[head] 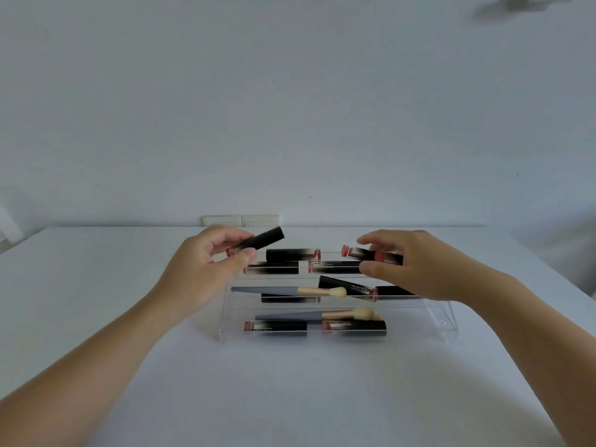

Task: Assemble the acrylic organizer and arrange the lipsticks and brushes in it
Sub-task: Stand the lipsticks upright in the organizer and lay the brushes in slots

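Note:
A clear acrylic stepped organizer (446,321) stands in the middle of the white table. Several black lipsticks with pink-red ends lie across its tiers, such as one on the front tier (275,327). Two grey-handled brushes lie among them, one on a middle tier (283,290) and one lower down (317,315). My left hand (206,269) holds a black lipstick (261,241) tilted above the organizer's upper left. My right hand (416,269) pinches another lipstick (362,253) at the top tier on the right.
The white table (290,398) runs back to a pale wall. Two white wall sockets (241,220) sit just behind the table's far edge. A dark blurred patch (516,4) shows on the wall at the top right.

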The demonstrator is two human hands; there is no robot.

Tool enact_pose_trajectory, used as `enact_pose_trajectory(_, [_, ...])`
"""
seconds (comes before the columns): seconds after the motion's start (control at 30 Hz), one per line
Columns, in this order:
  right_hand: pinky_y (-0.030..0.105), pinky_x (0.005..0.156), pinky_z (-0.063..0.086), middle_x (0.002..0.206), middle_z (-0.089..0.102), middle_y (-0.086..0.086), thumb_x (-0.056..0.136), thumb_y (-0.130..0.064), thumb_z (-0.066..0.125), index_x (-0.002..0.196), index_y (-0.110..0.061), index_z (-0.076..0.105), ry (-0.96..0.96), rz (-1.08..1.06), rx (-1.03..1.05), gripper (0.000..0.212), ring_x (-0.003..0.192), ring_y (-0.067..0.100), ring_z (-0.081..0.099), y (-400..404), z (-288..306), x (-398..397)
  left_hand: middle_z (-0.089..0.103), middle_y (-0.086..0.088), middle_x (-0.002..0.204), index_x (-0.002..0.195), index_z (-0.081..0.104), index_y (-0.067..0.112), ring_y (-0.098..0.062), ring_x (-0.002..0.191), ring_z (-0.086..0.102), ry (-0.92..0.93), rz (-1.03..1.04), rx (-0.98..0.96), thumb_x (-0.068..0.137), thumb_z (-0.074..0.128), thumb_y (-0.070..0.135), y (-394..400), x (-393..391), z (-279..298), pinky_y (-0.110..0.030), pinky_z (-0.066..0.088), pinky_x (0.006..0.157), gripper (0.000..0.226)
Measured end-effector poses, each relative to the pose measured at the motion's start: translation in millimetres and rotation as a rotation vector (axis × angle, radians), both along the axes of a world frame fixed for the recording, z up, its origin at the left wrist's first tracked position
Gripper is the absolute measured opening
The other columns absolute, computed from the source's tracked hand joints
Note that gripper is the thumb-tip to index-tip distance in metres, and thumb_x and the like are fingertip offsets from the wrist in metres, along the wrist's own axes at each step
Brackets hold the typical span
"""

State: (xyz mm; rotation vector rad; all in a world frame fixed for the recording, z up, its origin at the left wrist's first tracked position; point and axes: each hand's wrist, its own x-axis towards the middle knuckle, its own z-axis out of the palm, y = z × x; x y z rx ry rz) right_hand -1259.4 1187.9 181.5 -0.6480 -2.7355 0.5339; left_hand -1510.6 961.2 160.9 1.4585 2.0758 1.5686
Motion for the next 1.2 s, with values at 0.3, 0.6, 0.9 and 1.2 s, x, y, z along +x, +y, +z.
enact_pose_trajectory(0.3, [0.028, 0.087, 0.051, 0.111, 0.064, -0.021, 0.09, -0.061, 0.056, 0.126, -0.04, 0.06, -0.064, 0.13, 0.075, 0.042, 0.103, 0.001, 0.06, -35.1, 22.3, -67.3, 0.062, 0.011, 0.072, 0.09, 0.081, 0.025, -0.005, 0.072, 0.06, -0.47, -0.119, 0.165, 0.061, 0.083, 0.035, 18.0, -13.6, 16.6, -0.027, 0.048, 0.082, 0.031])
enact_pose_trajectory(0.6, [0.025, 0.068, 0.049, 0.086, 0.072, -0.023, 0.092, -0.049, 0.062, 0.101, -0.038, 0.07, -0.033, 0.092, 0.047, 0.016, 0.074, -0.006, 0.06, -39.7, 15.9, -75.3, 0.076, 0.007, 0.09, 0.082, 0.081, 0.026, -0.007, 0.089, 0.068, -0.425, 0.012, 0.253, 0.066, 0.077, 0.057, 19.6, -15.3, -0.2, -0.024, 0.052, 0.089, 0.035])
enact_pose_trajectory(0.9, [0.013, 0.065, 0.047, 0.089, 0.066, -0.03, 0.086, -0.038, 0.071, 0.096, -0.053, 0.062, 0.241, 0.065, -0.032, 0.02, 0.09, -0.002, 0.063, -46.6, 6.8, -66.1, 0.076, 0.01, 0.084, 0.1, 0.073, 0.022, -0.003, 0.088, 0.069, -0.186, 0.044, 0.286, 0.089, 0.063, 0.051, 16.5, -13.4, 2.1, -0.012, 0.047, 0.085, 0.032])
enact_pose_trajectory(1.2, [0.004, 0.065, 0.042, 0.092, 0.067, -0.026, 0.082, -0.028, 0.075, 0.095, -0.038, 0.059, 0.457, 0.092, -0.066, 0.023, 0.095, -0.01, 0.062, -56.2, 3.5, -63.2, 0.077, 0.012, 0.083, 0.098, 0.073, 0.025, 0.0, 0.086, 0.071, -0.157, -0.016, 0.289, 0.082, 0.066, 0.041, 16.5, -9.8, -0.4, -0.011, 0.048, 0.083, 0.023])
